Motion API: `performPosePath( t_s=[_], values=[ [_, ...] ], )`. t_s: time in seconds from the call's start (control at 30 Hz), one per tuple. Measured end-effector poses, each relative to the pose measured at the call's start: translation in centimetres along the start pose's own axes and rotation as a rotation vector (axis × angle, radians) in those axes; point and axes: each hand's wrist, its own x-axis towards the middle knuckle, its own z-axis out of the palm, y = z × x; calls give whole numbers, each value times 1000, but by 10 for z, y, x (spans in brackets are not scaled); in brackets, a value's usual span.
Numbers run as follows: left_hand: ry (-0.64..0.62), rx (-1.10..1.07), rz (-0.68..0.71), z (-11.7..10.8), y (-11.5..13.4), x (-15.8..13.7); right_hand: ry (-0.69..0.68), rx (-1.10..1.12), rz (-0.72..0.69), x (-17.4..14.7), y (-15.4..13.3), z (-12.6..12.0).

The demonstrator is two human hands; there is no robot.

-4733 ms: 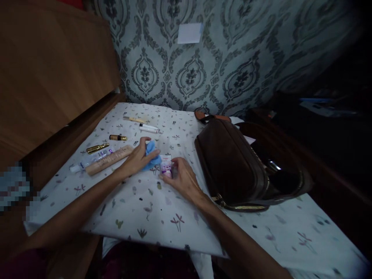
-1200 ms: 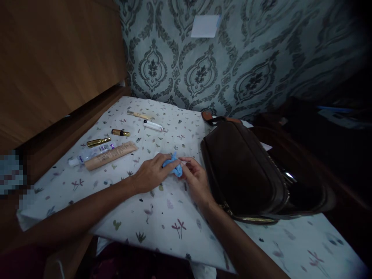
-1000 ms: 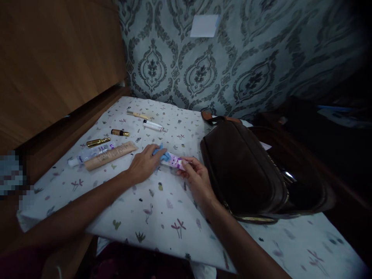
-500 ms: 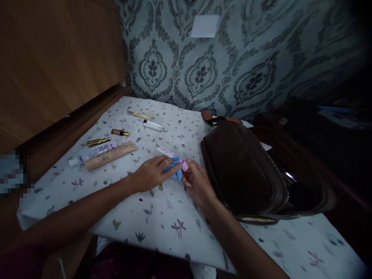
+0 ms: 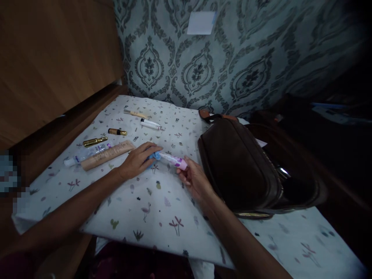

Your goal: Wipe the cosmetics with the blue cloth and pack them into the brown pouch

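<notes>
Right hand [image 5: 194,176], fingers closed, is pinching a small tube [image 5: 173,159] by its purple end over the patterned tablecloth [image 5: 122,209] | left hand [image 5: 139,159], fingers folded, is gripping a blue cloth [image 5: 156,155] at the tube's pale end — no longer touching the purple end, suggesting a lengthwise wiping stroke | white pen [image 5: 150,124] is lying beyond.

Left hand [image 5: 138,159]: bare, back upward, fingers [image 5: 149,147] bent and closed in grip, pointing rightward. Left forearm [image 5: 78,211]: bare, low diagonal from lower left. Right hand [image 5: 195,176]: bare, digits closed in pinch, pointing up and leftward. Right forearm [image 5: 240,232]: bare, slanting in from lower right. Wrists [image 5: 120,173]: both nearly straight. Hands: near, apart.
</notes>
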Motion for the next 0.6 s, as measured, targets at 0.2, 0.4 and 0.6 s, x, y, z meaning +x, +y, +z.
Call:
performPosePath(
  t_s=[0.2,0.4,0.6],
  values=[
    [-37,-60,-32,0,0,0,35,-21,-17,-1,1,2],
    [-24,-95,-62,0,5,1,72,-111,-157,-1,7,0],
    [-119,-303,-280,-12,9,4,-52,-329,-368,-3,5,-3]
  ],
)
